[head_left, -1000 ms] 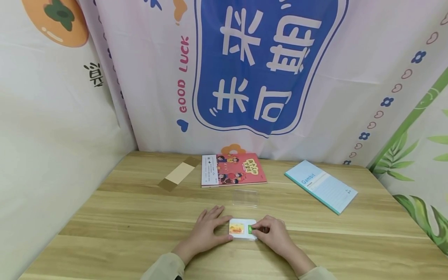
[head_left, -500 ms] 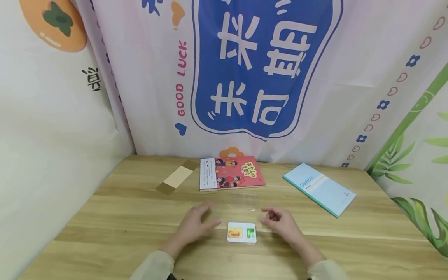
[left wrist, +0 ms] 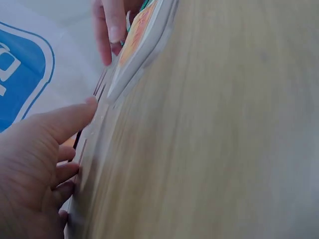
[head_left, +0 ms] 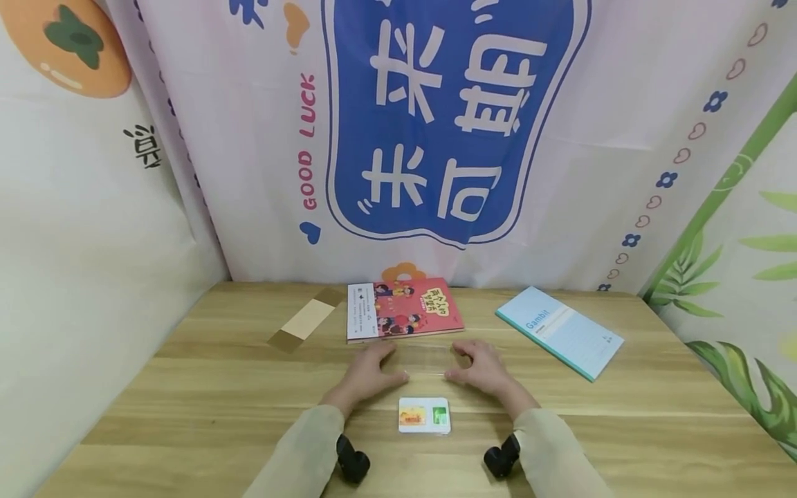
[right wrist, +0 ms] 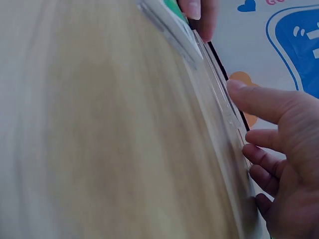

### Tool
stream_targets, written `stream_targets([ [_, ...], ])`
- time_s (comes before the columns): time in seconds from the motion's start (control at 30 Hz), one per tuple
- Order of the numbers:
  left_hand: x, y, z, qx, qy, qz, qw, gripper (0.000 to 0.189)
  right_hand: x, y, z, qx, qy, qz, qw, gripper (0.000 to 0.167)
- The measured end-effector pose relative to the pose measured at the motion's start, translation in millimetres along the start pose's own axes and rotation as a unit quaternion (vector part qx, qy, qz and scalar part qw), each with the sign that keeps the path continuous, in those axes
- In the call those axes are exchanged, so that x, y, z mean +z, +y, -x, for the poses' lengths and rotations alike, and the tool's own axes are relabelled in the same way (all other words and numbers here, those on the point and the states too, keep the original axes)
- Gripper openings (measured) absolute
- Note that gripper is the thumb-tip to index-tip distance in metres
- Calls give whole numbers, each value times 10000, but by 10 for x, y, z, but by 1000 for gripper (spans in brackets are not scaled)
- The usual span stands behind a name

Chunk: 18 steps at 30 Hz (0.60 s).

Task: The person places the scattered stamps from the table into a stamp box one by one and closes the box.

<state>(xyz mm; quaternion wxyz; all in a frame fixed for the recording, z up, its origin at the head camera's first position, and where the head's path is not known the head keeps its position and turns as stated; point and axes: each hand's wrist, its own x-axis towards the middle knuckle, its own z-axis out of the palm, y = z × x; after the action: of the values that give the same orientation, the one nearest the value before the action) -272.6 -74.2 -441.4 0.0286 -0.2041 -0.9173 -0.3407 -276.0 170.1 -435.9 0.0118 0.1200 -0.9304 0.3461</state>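
A flat clear plastic piece (head_left: 426, 360) lies on the table in front of the red book, faint against the wood. My left hand (head_left: 369, 372) is at its left end, thumb and fingers spread around that side. At the opposite end is my right hand (head_left: 484, 370), its thumb and fingers parted the same way. Nearer to me lies a small white rounded-corner case (head_left: 424, 427) bearing a yellow-orange picture and a green one. In the left wrist view the case (left wrist: 144, 62) appears edge-on, with the thumb pointing at the clear piece.
On the wooden table (head_left: 249, 415), a pink-red illustrated book (head_left: 411, 311) sits at the back, a light blue notebook (head_left: 560, 332) to the right. A beige and brown strip (head_left: 306, 319) lies back left. Black cameras (head_left: 353, 462) are worn on the wrists. Printed cloth walls the back and sides.
My right hand has let go of the green picture on the white case. Both hands have moved away from the case, forward to the ends of the clear piece.
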Motion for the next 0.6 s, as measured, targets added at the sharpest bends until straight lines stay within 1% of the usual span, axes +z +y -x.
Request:
stream_targets([
  [0.1,41,14,-17,86,59,-369,9993,67,16,-12,-3,98,15,468,9989,67],
  [0.2,67,34,-21,127,108,-660,9977,64,29,-28,-6,160,2,730,9972,67],
  [0.27,75,42,-14,142,107,-748,9970,63,37,-40,1,167,0,755,9970,64],
  [0.4,84,41,3,151,134,-769,9968,60,65,-53,14,138,51,669,9977,58],
  [0.5,94,37,11,130,195,-772,9967,58,95,-64,19,96,88,671,9977,58],
  [0.6,104,39,22,111,272,-677,9973,56,119,-82,30,63,124,601,9981,58],
])
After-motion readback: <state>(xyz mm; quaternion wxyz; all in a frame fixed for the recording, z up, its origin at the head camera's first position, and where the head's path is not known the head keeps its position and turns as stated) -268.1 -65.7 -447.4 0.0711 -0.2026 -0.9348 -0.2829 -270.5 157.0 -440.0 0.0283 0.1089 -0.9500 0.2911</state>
